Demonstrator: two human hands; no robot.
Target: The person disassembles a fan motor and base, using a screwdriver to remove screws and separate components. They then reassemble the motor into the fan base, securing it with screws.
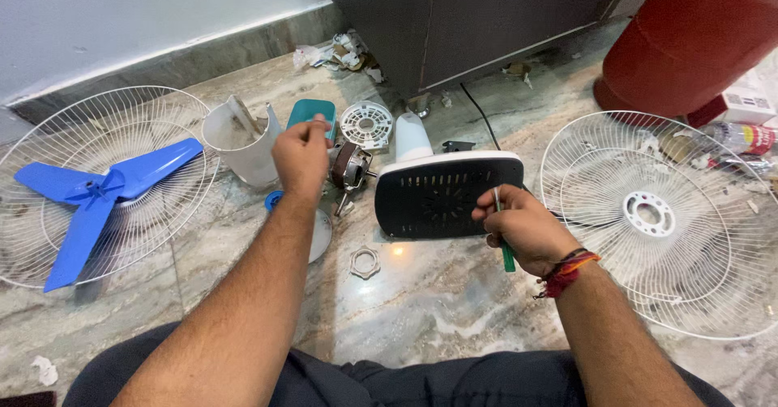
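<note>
— Where's the base [448, 194]?
— Mid-floor, tipped up; right hand [525, 229] clamped on a screwdriver [504, 245] against it.
— The left hand [301, 154]?
— Pinched shut on something small (can't tell what); base looks light, rigid; grip its rim.

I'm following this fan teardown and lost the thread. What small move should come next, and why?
Probably bring the screwdriver tip down onto the dark underside of the fan base. The right hand grips the green-handled tool right at that panel, which is tipped up toward the camera. The left hand is raised near the motor, pinching something too small to tell.
</note>
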